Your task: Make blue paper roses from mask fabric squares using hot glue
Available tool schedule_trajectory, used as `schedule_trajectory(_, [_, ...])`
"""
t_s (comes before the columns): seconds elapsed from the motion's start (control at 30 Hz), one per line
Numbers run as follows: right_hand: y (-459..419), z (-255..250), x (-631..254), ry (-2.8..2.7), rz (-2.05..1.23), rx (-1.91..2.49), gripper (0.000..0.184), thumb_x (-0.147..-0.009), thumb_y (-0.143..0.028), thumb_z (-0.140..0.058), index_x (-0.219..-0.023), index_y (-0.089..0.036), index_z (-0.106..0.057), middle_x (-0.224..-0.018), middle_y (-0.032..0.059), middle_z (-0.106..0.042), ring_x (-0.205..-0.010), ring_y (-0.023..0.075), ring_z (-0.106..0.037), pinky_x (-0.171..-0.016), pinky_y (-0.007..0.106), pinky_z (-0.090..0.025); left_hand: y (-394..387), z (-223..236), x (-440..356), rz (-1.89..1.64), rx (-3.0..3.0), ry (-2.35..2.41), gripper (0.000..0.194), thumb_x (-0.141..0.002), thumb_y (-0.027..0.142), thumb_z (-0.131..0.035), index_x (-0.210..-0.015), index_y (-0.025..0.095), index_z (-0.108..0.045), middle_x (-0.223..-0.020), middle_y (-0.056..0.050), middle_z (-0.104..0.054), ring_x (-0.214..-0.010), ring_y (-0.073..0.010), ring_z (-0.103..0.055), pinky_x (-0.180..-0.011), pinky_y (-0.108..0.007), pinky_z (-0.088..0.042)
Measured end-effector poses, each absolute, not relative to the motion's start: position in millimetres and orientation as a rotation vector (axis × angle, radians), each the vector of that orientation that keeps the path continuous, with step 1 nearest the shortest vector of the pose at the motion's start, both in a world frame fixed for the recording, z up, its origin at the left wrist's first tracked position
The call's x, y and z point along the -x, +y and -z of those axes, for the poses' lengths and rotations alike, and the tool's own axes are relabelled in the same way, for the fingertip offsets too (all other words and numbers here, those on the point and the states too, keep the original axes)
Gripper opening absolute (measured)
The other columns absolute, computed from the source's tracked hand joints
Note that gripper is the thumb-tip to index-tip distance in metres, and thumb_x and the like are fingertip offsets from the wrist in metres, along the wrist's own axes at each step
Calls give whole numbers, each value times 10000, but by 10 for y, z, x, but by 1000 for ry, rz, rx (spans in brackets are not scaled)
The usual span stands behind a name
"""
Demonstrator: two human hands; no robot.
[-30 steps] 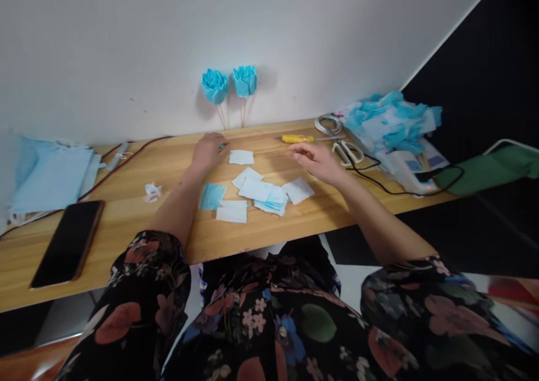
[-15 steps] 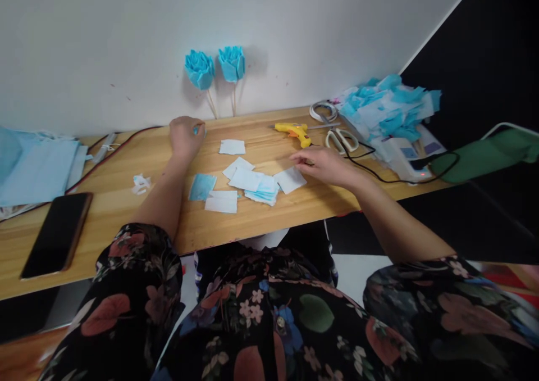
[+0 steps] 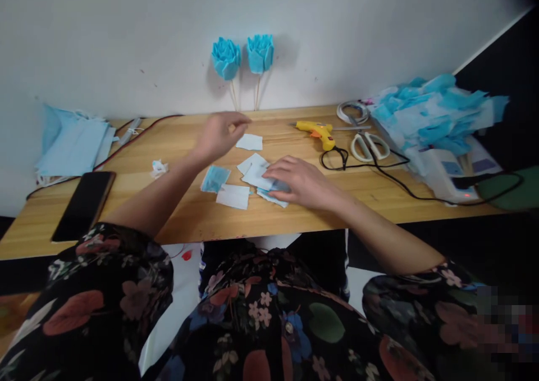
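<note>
My left hand [image 3: 221,135], a little smeared, hovers at the table's back, thumb and index finger bent together in a pinch. Whatever it may hold does not show. Just right of it lies a white fabric square [image 3: 250,141]. My right hand [image 3: 300,181] rests over a loose pile of white and pale blue fabric squares [image 3: 255,176], fingers spread and thumb apart, covering the pile's right part. To the left of the pile are a blue square [image 3: 215,179] and another white square [image 3: 233,196].
Two blue flowers [image 3: 226,59] on sticks lean on the wall. At right are a yellow glue gun [image 3: 315,131], scissors [image 3: 370,146], a cable coil [image 3: 352,112] and heaped fabric scraps [image 3: 433,114]. Face masks [image 3: 73,145], a phone [image 3: 84,205] and a crumpled scrap [image 3: 159,169] lie left.
The view has swung left. My right hand has moved left from the rightmost white square onto the pile; that square no longer shows separately. The blue bit at my left fingers is out of sight.
</note>
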State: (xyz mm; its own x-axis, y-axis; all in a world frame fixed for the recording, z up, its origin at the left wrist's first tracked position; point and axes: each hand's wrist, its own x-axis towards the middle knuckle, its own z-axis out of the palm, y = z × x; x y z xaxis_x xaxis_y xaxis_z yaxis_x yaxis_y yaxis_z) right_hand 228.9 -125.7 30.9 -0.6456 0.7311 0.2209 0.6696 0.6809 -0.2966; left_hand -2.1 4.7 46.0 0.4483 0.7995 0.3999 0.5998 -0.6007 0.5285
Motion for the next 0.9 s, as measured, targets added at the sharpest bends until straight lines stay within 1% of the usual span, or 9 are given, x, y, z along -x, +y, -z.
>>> schedule_trajectory(0.07, [-1296, -268, -2179, -2573, -194, 1151, 295, -927, -402, -638, -1134, -218, -739, -1166, 109, -751, -1069, 284, -626, -875, 406, -482, -181, -456, -26, -857, -2349, 1126, 246, -906, 279, -574, -1049, 194, -756, -1072, -42, -774, -1049, -222, -695, -953, -338, -520])
schedule_trajectory(0.13, [-1299, -238, -2103, -2561, -159, 1216, 230, -950, -341, -580, -1010, -209, -758, -1053, 102, -771, -983, 269, -638, -797, 383, -469, -311, -431, -36, -859, -2293, 1082, 239, -904, 278, -590, -1038, 184, -764, -1059, -51, -782, -993, -198, -709, -925, -316, -533])
schedule_trajectory(0.2, [-1255, -219, -2080, -2459, -218, 1334, 222, -941, -277, -548, -886, -208, -751, -935, 79, -771, -872, 236, -640, -717, 351, -442, -356, -408, -21, -879, -2230, 1063, 237, -905, 276, -596, -1035, 176, -767, -1033, -57, -787, -956, -186, -716, -909, -311, -543])
schedule_trajectory(0.27, [-1167, -205, -2114, -2241, -428, 1463, 209, -914, -279, -560, -811, -213, -730, -815, 42, -747, -744, 189, -618, -643, 314, -412, -355, -394, 5, -908, -2171, 1051, 242, -908, 276, -594, -1040, 168, -766, -995, -60, -790, -937, -182, -720, -904, -315, -549])
schedule_trajectory(0.33, [-1059, -186, -2188, -1966, -775, 1501, 212, -887, -343, -590, -765, -210, -702, -678, 6, -685, -615, 144, -564, -582, 283, -393, -341, -383, 26, -940, -2119, 1041, 247, -911, 272, -589, -1042, 160, -766, -970, -63, -790, -928, -180, -721, -903, -321, -550])
schedule_trajectory(0.4, [-961, -159, -2277, -1683, -1100, 1461, 258, -857, -418, -624, -722, -203, -668, -598, -8, -626, -546, 119, -525, -552, 266, -401, -331, -364, 33, -967, -2065, 1030, 245, -908, 262, -587, -1037, 157, -767, -976, -69, -789, -926, -178, -719, -900, -323, -551])
schedule_trajectory(0.5, [-865, -124, -2386, -1358, -1342, 1404, 321, -764, -513, -723, -729, -201, -656, -628, 5, -646, -566, 118, -565, -537, 248, -434, -327, -323, 15, -974, -1994, 1006, 247, -902, 259, -593, -1051, 162, -764, -980, -70, -789, -915, -171, -717, -889, -321, -554])
schedule_trajectory(0.6, [-819, -119, -2454, -1237, -1372, 1347, 358, -698, -538, -779, -748, -204, -659, -685, 15, -666, -618, 124, -602, -522, 228, -446, -335, -290, -11, -971, -1958, 996, 255, -899, 291, -614, -1068, 171, -762, -992, -68, -790, -932, -173, -718, -900, -322, -553])
schedule_trajectory(0.9, [-670, -204, -2628, -1234, -1328, 1276, 368, -704, -557, -741, -748, -221, -599, -707, -1, -630, -613, 132, -579, -537, 248, -467, -331, -139, 9, -951, -1900, 1097, 244, -898, 342, -608, -1033, 213, -766, -979, -47, -799, -926, -184, -726, -871, -316, -564])
